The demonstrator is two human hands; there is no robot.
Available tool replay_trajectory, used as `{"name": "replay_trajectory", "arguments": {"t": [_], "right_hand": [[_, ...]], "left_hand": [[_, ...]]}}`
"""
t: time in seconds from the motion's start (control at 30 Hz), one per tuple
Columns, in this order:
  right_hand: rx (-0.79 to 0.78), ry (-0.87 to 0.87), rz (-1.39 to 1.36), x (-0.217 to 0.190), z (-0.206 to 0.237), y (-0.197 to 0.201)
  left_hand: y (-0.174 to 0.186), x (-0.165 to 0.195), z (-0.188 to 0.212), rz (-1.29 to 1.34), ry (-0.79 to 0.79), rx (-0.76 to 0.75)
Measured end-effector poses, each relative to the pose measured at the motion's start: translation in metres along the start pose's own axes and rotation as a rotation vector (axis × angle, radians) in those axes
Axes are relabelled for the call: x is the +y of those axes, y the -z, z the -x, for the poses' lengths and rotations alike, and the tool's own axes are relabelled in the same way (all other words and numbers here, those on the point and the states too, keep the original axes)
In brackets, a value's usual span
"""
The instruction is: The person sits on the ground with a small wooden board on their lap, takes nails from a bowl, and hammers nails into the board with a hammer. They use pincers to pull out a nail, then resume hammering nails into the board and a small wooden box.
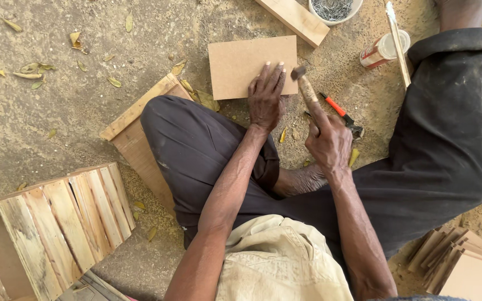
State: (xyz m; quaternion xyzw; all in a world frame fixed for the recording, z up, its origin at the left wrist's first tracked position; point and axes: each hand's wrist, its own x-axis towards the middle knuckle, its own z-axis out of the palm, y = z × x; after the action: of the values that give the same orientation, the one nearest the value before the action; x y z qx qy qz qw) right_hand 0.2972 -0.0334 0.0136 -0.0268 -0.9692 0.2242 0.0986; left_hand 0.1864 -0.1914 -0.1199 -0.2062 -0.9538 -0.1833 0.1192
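**Hammer and board on a sandy floor**

Cream cloth (pixel 280 262) on the person's lap lies closest to the lens, with dark trousers (pixel 196 145) over crossed legs beyond it. Both hands work apart. Left hand (pixel 266 97) rests flat, fingers spread, on the near edge of a thin brown rectangular board (pixel 241 61) that lies on the floor just ahead of the knees. Right hand (pixel 327 139) is clamped around the wooden handle of a hammer (pixel 306 86), whose dark head sits just beside the board's right edge, close to the left hand's fingertips.

Sandy ground (pixel 57 122), gritty with sawdust and scattered with dry leaves (pixel 29 69), serves as the floor all round. Beyond the right hand lie an orange-handled tool (pixel 336 108), a small plastic bottle (pixel 383 49), a thin stick (pixel 398 47) and a white bowl of nails (pixel 333 8). Left of the left hand, a wooden plank (pixel 135 122) pokes from under the knee, and a slatted wooden crate (pixel 51 223) stands nearer the body. Stacked wood pieces (pixel 453 253) sit at the right elbow.
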Motion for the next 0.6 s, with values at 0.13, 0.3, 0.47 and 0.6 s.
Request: {"name": "replay_trajectory", "arguments": {"t": [0.13, 0.3, 0.47, 0.6], "right_hand": [[0.055, 0.045, -0.016, -0.002, 0.000, -0.003], [0.038, 0.047, -0.008, -0.013, 0.002, -0.005], [0.009, 0.015, -0.006, -0.018, 0.007, -0.002], [0.117, 0.067, -0.017, -0.017, 0.010, -0.001]], "left_hand": [[-0.013, -0.007, 0.006, -0.009, -0.003, -0.010], [-0.012, -0.011, 0.010, -0.033, 0.009, -0.044], [-0.007, -0.011, 0.008, 0.015, 0.019, 0.004], [-0.008, -0.010, 0.009, 0.158, 0.028, 0.011]]}}
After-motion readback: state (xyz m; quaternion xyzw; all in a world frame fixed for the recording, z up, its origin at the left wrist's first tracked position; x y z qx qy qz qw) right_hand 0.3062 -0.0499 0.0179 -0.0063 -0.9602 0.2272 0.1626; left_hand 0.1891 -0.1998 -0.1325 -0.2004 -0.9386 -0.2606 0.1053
